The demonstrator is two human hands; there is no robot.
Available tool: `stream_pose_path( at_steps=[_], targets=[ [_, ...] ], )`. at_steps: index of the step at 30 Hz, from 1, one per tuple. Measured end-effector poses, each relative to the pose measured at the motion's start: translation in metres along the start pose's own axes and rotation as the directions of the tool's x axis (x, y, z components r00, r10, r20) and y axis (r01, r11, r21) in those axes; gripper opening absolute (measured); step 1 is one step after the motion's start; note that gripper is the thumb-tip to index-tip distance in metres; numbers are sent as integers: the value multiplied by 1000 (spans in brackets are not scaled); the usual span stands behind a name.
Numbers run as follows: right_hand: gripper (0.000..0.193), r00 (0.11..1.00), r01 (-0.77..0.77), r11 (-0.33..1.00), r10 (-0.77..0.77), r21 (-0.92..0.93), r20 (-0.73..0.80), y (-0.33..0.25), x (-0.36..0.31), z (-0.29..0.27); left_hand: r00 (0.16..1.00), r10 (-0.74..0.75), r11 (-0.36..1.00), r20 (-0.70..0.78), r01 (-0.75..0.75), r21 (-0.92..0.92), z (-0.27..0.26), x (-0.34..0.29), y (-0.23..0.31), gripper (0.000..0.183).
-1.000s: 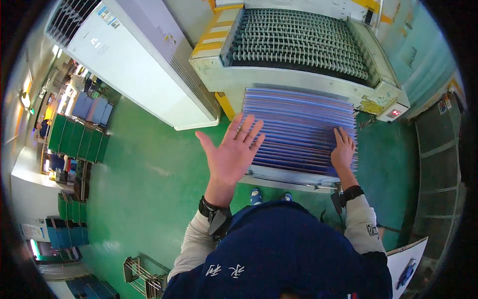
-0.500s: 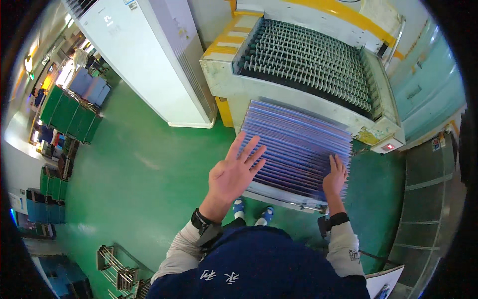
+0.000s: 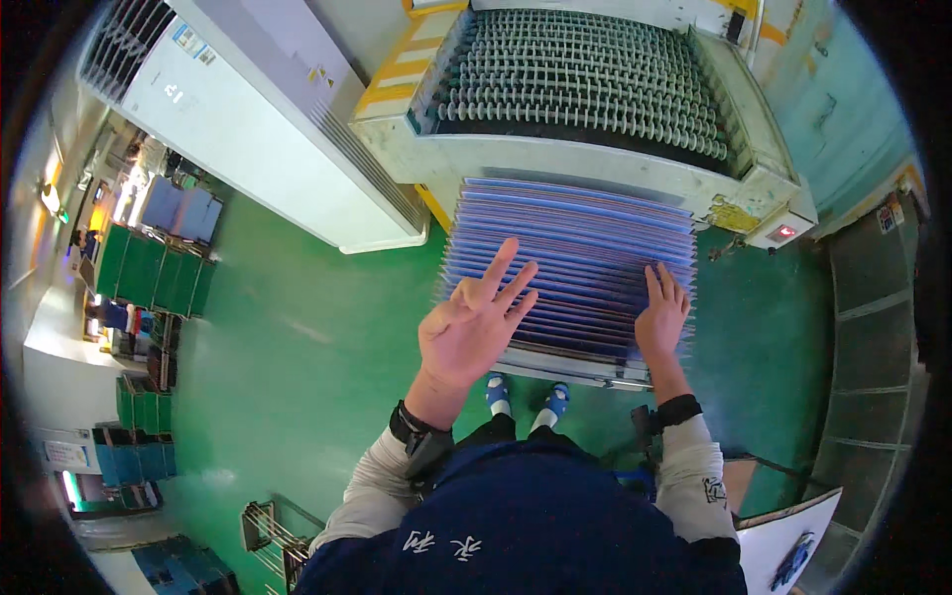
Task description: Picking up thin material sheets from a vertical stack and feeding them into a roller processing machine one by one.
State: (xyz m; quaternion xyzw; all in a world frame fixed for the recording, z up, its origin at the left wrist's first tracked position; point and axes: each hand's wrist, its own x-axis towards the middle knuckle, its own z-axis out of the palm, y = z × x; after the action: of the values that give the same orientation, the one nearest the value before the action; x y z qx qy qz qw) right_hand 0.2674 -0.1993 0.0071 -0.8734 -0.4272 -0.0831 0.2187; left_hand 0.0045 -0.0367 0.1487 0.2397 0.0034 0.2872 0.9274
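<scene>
Thin blue-violet panels (image 3: pixel 555 233) stand on edge, packed closely in a low rack (image 3: pixel 565 367) in front of me. My left hand (image 3: pixel 471 322) is raised before the left part of the row, palm turned up; its fingers are apart and nothing is in them. Toward the row's right end, my right hand (image 3: pixel 662 312) reaches over the panels' edges with fingers stretched out. It grips no panel that I can see. Whether its fingertips touch the edges, I cannot tell.
Directly beyond the panels is a conveyor machine (image 3: pixel 773 149) with rows of roller discs (image 3: pixel 585 84). A tall white cabinet (image 3: pixel 268 139) stands left of it. Grey panelled doors (image 3: pixel 873 347) line the right. A metal rod frame (image 3: pixel 263 535) rests on the green floor at lower left.
The whole view has shifted slightly, with the machine now higher in it. My left hand has turned a little and its thumb is folded farther over the palm. My right hand remains over the panels.
</scene>
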Motion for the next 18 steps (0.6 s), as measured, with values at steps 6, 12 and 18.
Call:
stream_pose_path(
  at_steps=[6, 12, 18],
  targets=[
    [61, 1000, -19, 1000, 19, -10, -5, 2, -3, 2, 998, 67, 998, -8, -67, 10, 10, -8, -4, 7],
    [63, 1000, -21, 1000, 21, 24, -10, 3, -3, 3, 990, 137, 989, -30, -135, 60, 19, -16, -7, 7],
    [62, 1000, -10, 1000, 10, 9, -8, 6, -6, 3, 987, 162, 985, -8, -161, 55, 21, -19, -10, 7]
  ],
)
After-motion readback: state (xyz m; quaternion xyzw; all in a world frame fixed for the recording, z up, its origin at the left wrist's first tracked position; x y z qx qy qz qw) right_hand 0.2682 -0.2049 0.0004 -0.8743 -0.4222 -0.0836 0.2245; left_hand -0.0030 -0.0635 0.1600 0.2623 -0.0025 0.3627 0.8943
